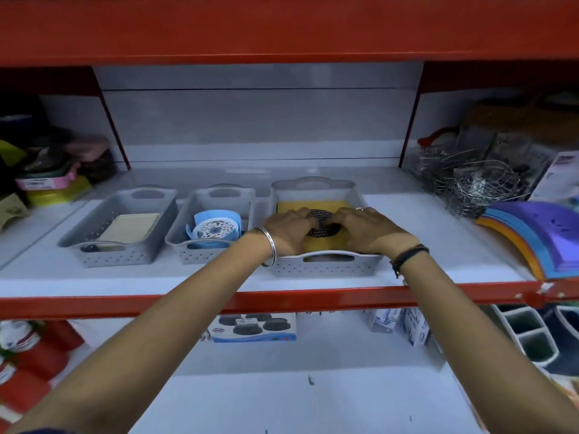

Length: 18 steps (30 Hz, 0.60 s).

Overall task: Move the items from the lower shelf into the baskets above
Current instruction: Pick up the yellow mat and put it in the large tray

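Note:
Three grey perforated baskets stand in a row on the upper shelf. The right basket [326, 264] holds a yellow sheet [313, 206]. Both my hands are inside it, pressed on black perforated round discs [322, 228] that lie on the yellow sheet. My left hand [289, 228] covers the discs' left side, my right hand [365, 228] their right side. The middle basket [200, 253] contains blue and white patterned round items [216, 228]. The left basket [109, 255] holds a cream flat pack [130, 227]. On the lower shelf lies a blue boxed set of dark round items [253, 327].
Red shelf beams run above and below the baskets. Wire baskets [476, 183] and coloured plastic boards [539, 239] sit at the right, coloured containers [53, 183] at the left. White boxes [398, 324] and a divided white organiser [526, 333] stand on the lower shelf.

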Motion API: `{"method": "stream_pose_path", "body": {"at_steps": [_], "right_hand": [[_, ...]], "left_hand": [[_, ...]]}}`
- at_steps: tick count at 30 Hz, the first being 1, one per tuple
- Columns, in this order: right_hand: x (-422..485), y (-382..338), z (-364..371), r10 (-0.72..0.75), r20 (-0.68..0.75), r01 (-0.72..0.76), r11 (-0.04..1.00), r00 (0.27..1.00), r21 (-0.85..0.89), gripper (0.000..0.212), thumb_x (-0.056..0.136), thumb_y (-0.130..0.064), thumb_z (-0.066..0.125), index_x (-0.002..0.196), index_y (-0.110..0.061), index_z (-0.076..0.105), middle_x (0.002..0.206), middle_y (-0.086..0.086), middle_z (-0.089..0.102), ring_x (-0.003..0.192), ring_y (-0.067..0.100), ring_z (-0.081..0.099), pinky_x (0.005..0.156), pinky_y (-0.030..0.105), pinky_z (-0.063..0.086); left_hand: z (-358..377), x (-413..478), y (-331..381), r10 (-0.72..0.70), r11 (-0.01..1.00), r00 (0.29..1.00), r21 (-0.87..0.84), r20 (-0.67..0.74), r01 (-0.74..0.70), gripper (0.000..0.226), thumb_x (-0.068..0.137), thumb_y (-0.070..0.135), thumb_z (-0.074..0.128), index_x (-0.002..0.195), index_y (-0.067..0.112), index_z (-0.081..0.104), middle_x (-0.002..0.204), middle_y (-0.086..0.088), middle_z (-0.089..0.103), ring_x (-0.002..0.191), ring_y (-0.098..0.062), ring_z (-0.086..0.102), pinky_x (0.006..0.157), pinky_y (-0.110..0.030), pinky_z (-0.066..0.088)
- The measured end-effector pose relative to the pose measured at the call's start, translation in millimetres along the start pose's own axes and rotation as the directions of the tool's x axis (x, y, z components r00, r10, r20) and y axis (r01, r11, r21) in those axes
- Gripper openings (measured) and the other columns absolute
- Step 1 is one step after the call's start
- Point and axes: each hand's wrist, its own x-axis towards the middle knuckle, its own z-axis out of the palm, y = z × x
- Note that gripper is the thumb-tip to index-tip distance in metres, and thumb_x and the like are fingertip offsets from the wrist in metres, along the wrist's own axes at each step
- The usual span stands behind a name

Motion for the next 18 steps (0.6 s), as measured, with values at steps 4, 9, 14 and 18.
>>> {"method": "stream_pose_path", "body": {"at_steps": [4,9,14,18], "right_hand": [[7.8,6.7,7.4,0.015,-0.030,-0.015,1.000,0.999,0.007,0.037,0.089,-0.030,0.054,0.126,-0.031,0.055,0.137,0.001,0.052,0.122,0.025,0.049,0.102,0.036,0.037],[9.3,3.0,1.1,0.060,-0.038,-0.053,0.985,0.997,0.164,0.031,0.083,-0.036,0.060,0.114,-0.031,0.063,0.126,0.000,0.061,0.107,0.021,0.056,0.094,0.037,0.046],[24.0,-51.8,-28.0,0.021,-0.305,0.126,0.882,0.952,0.454,0.032,0.083,-0.036,0.065,0.108,-0.018,0.064,0.107,0.001,0.068,0.096,0.016,0.063,0.086,0.030,0.050],[59.7,-113.0,-29.3,-0.169,-0.190,0.233,0.889,0.967,0.393,0.039,0.081,-0.033,0.067,0.114,-0.012,0.062,0.117,0.006,0.067,0.105,0.022,0.062,0.091,0.031,0.048]], "left_hand": [[3.2,2.1,0.5,-0.032,0.999,0.999,-0.011,-0.029,0.032,0.039,0.087,0.015,0.056,0.126,0.019,0.052,0.140,-0.004,0.046,0.121,-0.028,0.051,0.092,-0.038,0.047],[-1.6,-3.5,0.6,-0.043,0.992,0.992,-0.126,-0.120,0.027,0.029,0.088,0.025,0.056,0.116,0.021,0.061,0.129,-0.004,0.057,0.116,-0.027,0.055,0.085,-0.034,0.046],[-47.9,-39.8,-53.1,-0.174,0.950,0.897,-0.310,-0.406,0.044,0.030,0.088,0.017,0.055,0.116,0.012,0.061,0.128,-0.011,0.060,0.116,-0.028,0.055,0.099,-0.035,0.045],[-55.2,-74.2,-133.0,-0.310,0.935,0.948,-0.157,0.078,0.318,0.069,0.075,0.041,0.069,0.135,0.019,0.042,0.139,0.001,0.048,0.121,-0.023,0.050,0.098,-0.030,0.038]]}}
